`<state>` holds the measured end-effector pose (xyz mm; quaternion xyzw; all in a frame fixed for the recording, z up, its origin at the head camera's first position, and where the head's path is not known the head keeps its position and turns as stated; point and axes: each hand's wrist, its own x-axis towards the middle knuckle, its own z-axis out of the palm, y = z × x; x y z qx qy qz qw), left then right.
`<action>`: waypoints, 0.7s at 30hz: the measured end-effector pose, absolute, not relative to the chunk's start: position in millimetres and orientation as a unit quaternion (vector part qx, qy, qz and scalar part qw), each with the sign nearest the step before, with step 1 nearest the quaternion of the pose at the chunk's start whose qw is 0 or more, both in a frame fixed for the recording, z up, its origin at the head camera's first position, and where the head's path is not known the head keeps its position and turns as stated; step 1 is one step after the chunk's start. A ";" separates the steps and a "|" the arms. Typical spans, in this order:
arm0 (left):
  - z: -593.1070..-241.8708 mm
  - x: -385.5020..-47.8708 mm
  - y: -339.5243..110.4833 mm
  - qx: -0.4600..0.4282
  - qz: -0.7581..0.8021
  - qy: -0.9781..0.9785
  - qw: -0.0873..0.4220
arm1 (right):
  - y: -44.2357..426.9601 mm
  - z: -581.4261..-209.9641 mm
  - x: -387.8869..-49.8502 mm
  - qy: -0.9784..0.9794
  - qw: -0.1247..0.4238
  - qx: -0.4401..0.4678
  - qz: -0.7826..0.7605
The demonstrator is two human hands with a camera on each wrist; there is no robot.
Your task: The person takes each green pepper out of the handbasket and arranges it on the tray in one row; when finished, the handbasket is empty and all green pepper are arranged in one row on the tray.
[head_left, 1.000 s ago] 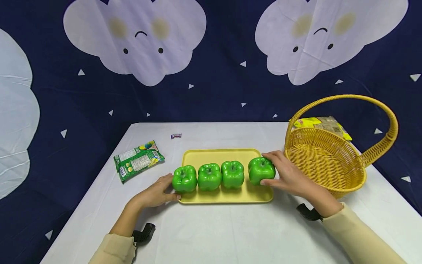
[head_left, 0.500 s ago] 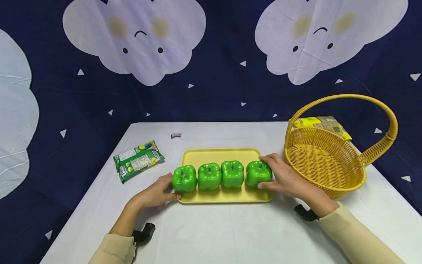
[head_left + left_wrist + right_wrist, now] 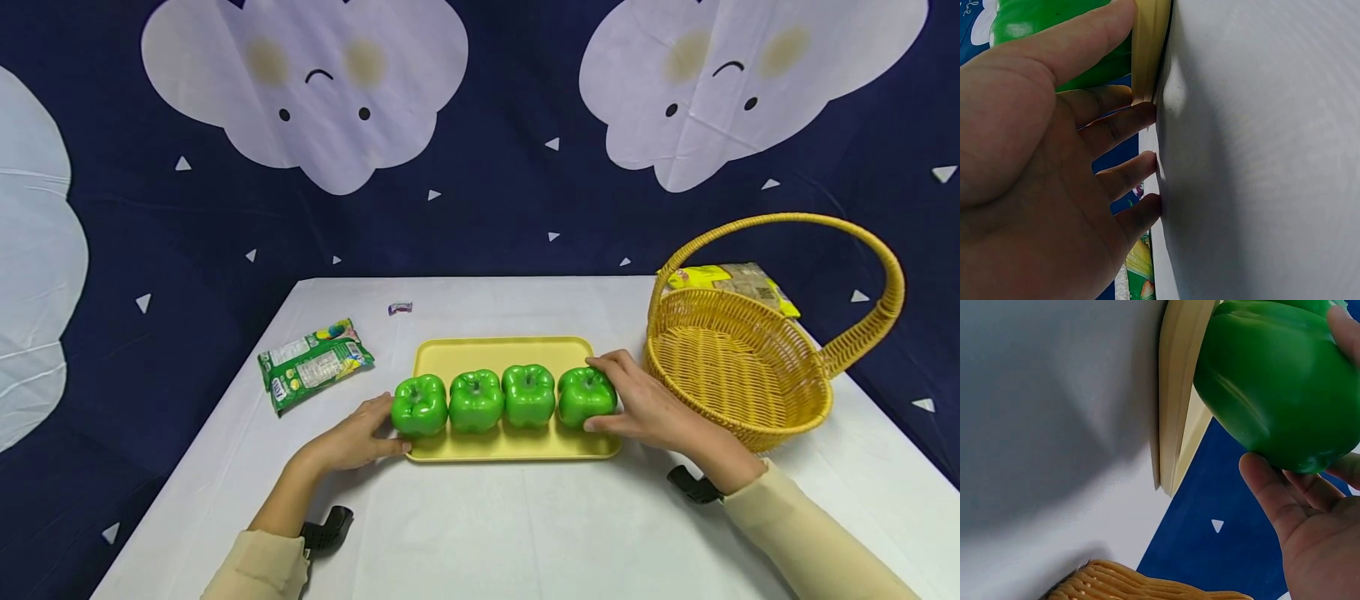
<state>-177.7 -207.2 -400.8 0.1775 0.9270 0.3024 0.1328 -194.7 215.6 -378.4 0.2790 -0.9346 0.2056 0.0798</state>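
Observation:
Several green bell peppers stand in a row on the yellow tray in the head view. My right hand grips the rightmost bell pepper between thumb and fingers. The right wrist view shows that bell pepper low against the tray, with fingertips along its side. At the tray's left end, my left hand lies beside the leftmost bell pepper. Its fingers are spread and nearly straight in the left wrist view, with the thumb at the tray rim.
A yellow wicker basket with a tall handle stands right of the tray, close to my right forearm. Behind it lies a yellow packet. A green snack packet is at the left, and a small wrapped sweet farther back.
My right hand has moved slightly left and lowered, bringing the rightmost bell pepper down onto the tray, nearer the others. The left hand has stayed in place.

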 end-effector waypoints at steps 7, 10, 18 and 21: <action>-402.2 -178.1 -207.4 0.172 0.303 0.928 0.135 | 215.5 -378.1 -194.0 -0.932 0.079 0.286 0.208; -402.2 -178.0 -207.7 0.174 0.303 0.928 0.133 | 215.4 -378.2 -193.3 -0.932 0.076 0.287 0.209; -402.4 -178.0 -208.2 0.185 0.301 0.927 0.124 | 215.2 -377.8 -192.5 -0.929 0.081 0.292 0.212; -402.6 -177.8 -207.8 0.180 0.303 0.927 0.126 | 215.5 -376.9 -192.2 -0.928 0.085 0.297 0.211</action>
